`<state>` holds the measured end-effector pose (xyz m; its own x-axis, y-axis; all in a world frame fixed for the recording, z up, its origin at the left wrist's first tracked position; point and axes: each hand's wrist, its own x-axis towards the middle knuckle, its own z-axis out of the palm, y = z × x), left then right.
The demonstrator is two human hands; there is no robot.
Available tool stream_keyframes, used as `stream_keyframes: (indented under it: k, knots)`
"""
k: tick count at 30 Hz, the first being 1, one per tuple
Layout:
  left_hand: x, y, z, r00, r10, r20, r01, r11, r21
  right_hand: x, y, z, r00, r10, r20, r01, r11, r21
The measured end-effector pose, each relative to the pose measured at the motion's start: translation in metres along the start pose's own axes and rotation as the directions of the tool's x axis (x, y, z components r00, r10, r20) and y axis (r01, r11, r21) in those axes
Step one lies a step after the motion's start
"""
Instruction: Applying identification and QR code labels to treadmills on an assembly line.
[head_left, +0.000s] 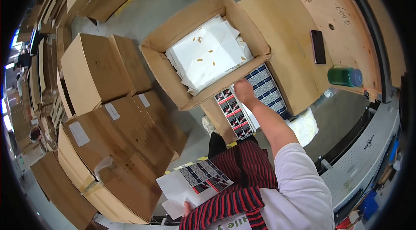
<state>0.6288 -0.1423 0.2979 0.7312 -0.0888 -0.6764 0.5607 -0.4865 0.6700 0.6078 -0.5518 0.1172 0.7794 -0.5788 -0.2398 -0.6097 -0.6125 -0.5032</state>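
Observation:
My left hand (187, 208), mostly hidden by the paper, grips white sheets (173, 189) low at my lap. Rows of small dark blue and red printed squares (206, 176) cover part of them. My right hand (245, 91) reaches forward with its fingers closed at the top end of a white sheet (252, 118). That sheet lies between a stack of red and black printed sheets (234, 113) and a stack of blue and white printed sheets (266, 89). Just beyond the hand is an open cardboard box (173, 41) holding loose white paper (212, 52).
Large cardboard boxes (117, 143) stand at my left. On the right, a dark phone (318, 47) and a green bottle (344, 77) lie by a wooden panel (342, 22). A crumpled white plastic bag (304, 127) sits near my right forearm.

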Motion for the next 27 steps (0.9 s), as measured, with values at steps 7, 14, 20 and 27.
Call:
stream_keyframes:
  k: [7, 14, 20, 27]
  knots:
    - [-0.020, -0.041, -0.005, 0.993, -0.090, -0.078, 0.089, 0.996, -0.008, 0.016, 0.011, 0.017, 0.983, -0.108, 0.146, 0.154, 0.926, -0.346]
    - [-0.037, -0.048, -0.015, 0.984, -0.132, -0.118, 0.134, 0.991, 0.010, 0.000, 0.012, 0.028, 0.971, 0.195, -0.135, -0.138, 0.926, 0.350]
    - [-0.051, -0.053, -0.024, 0.972, -0.178, -0.156, 0.186, 0.982, 0.041, -0.003, -0.018, 0.022, 0.992, 0.127, 0.007, -0.125, 0.967, 0.220]
    - [-0.069, -0.063, -0.030, 0.958, -0.208, -0.198, 0.224, 0.973, 0.062, 0.004, 0.000, 0.040, 0.973, 0.116, -0.199, -0.103, 0.992, 0.075]
